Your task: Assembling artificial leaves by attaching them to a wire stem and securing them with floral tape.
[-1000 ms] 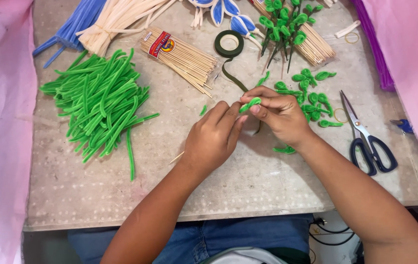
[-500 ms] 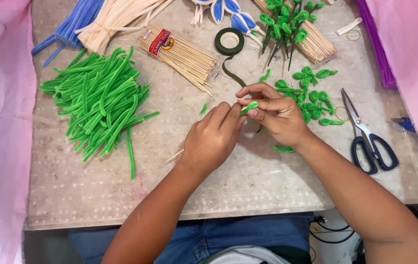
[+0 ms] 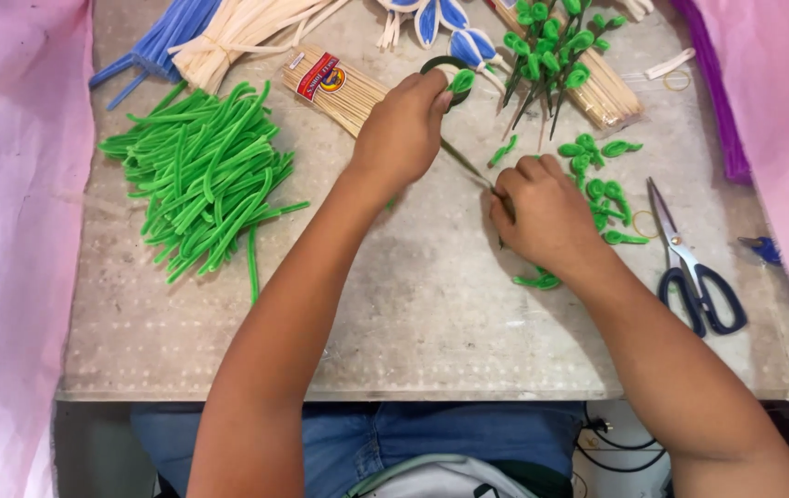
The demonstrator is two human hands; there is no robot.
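Tape roll: a dark green roll of floral tape [image 3: 438, 66] lies on the bench under the fingertips of the left hand, mostly hidden by them.
Tape strip: a thin dark strip [image 3: 464, 162] runs taut from the roll down to the right hand.
Left hand: the left hand [image 3: 403, 129] is stretched forward, fingers closed on the roll, with a small green leaf loop [image 3: 462, 81] at its fingertips.
Right hand: the right hand [image 3: 542, 217] is curled shut, pinching the near end of the strip; whatever else it grips is hidden inside the fist.
Leaf loops: more green leaf loops [image 3: 597, 171] lie scattered just beyond and to the right of the right hand, and one [image 3: 537, 279] lies beside its wrist.
Scissors: dark-handled scissors [image 3: 689, 267] lie shut, further right of the right hand.
Stick bundle: a packet of pale wooden sticks [image 3: 344, 88] lies just left of the left hand.
Green stems: a loose heap of green chenille stems [image 3: 205, 175] is well to the left of the left forearm.
Finished stems: sticks tipped with green loops [image 3: 551, 51] rest beyond the right hand, with blue-and-white petals [image 3: 450, 28] beside them.
Bench: a grey, speckled bench [image 3: 394, 341] carries everything.
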